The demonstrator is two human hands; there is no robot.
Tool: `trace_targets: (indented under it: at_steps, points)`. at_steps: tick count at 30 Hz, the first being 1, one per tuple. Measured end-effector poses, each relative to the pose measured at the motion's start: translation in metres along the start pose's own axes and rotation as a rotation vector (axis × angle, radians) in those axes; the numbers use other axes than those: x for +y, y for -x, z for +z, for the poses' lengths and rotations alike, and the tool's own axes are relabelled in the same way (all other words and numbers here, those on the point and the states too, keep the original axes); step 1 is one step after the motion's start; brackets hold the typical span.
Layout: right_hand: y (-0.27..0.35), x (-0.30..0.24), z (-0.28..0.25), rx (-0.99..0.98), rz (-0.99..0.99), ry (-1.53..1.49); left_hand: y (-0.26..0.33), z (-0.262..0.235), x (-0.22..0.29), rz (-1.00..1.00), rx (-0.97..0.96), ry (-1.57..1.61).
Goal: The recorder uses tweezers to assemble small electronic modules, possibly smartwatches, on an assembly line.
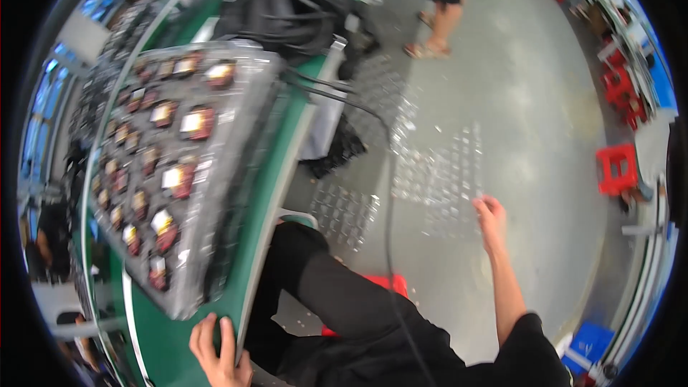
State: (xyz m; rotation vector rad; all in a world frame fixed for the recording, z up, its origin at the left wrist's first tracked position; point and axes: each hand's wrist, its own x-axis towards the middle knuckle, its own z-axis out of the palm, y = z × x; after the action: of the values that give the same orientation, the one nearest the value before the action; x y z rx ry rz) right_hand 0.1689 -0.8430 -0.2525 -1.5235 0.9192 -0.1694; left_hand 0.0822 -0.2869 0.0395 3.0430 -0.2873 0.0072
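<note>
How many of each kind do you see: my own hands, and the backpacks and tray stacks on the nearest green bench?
Your left hand and right hand: 2
Backpack: 1
Tray stack: 1
Total: 4

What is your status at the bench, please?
Left hand open at green bench; right hand extended, grip unclear. Clear plastic tray of dark-red parts on bench. Black cable between hands.

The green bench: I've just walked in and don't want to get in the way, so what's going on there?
The person's left hand is at the edge of the green bench, near stacked clear trays holding small dark-red parts. The right hand is held out over the floor, overlapping the edge of clear plastic sheets in view; blur hides whether it grips one.
</note>
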Motion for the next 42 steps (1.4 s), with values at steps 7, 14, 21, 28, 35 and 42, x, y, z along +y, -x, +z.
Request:
trace_targets:
  at_steps: [7, 14, 21, 28, 35, 42]
  points:
    - [0.116, -0.194, 0.009, -0.067, -0.711, 0.095, 0.002, 0.009, -0.002, 0.041, 0.069, 0.172]
    - [0.250, -0.348, 0.100, -0.237, -1.421, 0.258, 0.008, 0.004, -0.012, 0.080, 0.167, 0.188]
    - [0.307, -0.422, 0.283, -0.706, -1.768, 0.436, 0.012, 0.011, -0.017, 0.137, 0.214, 0.233]
    - [0.340, -0.352, 0.376, -1.036, -1.698, 0.563, 0.020, 0.020, -0.022, 0.166, 0.212, 0.205]
    - [0.360, -0.349, 0.369, -1.016, -1.594, 0.610, 0.026, 0.022, -0.025, 0.144, 0.236, 0.254]
    - [0.352, -0.359, 0.361, -1.073, -1.517, 0.616, 0.032, 0.025, -0.028, 0.148, 0.335, 0.414]
